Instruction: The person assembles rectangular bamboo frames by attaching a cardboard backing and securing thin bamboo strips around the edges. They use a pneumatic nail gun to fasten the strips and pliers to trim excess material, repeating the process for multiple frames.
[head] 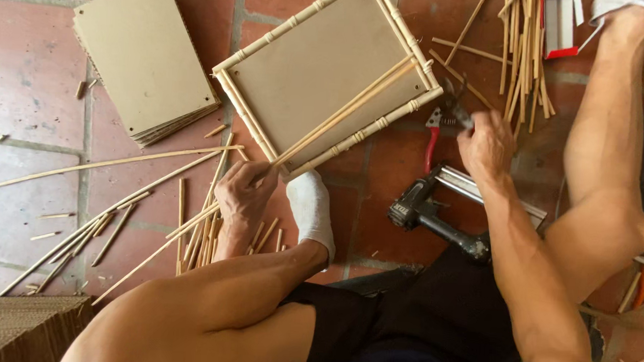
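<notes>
From my remote seat I saw the left hand point(244, 190) closed around the near ends of two thin bamboo strips point(344, 112) that lay slantwise across a bamboo-framed board point(321, 63). Its fingers were curled tight on the strips right at the frame's near corner. The frame lay flat on the red tiled floor point(33, 78), tilted relative to the tile lines. The right hand point(485, 142) rested at the frame's far right corner, fingers bent over the black head of red-handled pliers point(436, 132); I could not tell whether they truly gripped it. A white-socked foot point(312, 206) sat just beside the left hand, touching the frame's near edge. A black nail gun point(438, 213) lay near the right forearm. A stack of boards point(145, 54) lay left of the frame, and loose bamboo sticks point(523, 52) were piled beyond the right hand.
</notes>
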{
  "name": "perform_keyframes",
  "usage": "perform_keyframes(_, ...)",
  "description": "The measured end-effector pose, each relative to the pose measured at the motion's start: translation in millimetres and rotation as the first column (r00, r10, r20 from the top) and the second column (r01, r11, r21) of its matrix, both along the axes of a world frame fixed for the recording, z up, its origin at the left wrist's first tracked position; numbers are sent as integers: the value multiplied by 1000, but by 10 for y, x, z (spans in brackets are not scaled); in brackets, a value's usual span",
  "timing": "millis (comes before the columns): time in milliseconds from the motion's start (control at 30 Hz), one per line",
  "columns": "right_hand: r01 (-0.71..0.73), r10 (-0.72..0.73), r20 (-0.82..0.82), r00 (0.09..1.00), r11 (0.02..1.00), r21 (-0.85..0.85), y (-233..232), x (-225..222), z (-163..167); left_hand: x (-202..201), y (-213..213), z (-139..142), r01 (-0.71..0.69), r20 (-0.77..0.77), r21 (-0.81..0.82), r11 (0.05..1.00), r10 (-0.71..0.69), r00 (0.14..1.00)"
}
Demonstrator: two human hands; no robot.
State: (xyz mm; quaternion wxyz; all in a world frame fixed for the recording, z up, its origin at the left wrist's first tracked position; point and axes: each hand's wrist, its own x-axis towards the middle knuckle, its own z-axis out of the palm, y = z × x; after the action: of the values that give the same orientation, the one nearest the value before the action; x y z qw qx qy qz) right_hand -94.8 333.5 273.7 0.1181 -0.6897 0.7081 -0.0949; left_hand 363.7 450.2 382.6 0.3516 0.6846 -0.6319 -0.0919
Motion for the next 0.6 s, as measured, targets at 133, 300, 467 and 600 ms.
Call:
perform_keyframes(133, -47, 57, -100, 993, 994, 98, -230, 250, -62, -61, -5, 201, 13, -106, -23, 1000, -16, 994)
perform_keyframes(300, -30, 39, -79, 996, 994, 103, -319, 535, -91, -146, -343, 306, 68, -38, -91, 994, -72, 997)
perform_keyframes(467, 221, -281, 854, 437, 954, 201, 129, 694, 417, -145, -637, 342, 102, -33, -126, 987, -107, 994)
perform_keyframes(600, -45, -124, 969, 215, 990, 137, 784, 1215, 809, -206, -781, 392, 145, 1, -120, 982, -146, 989)
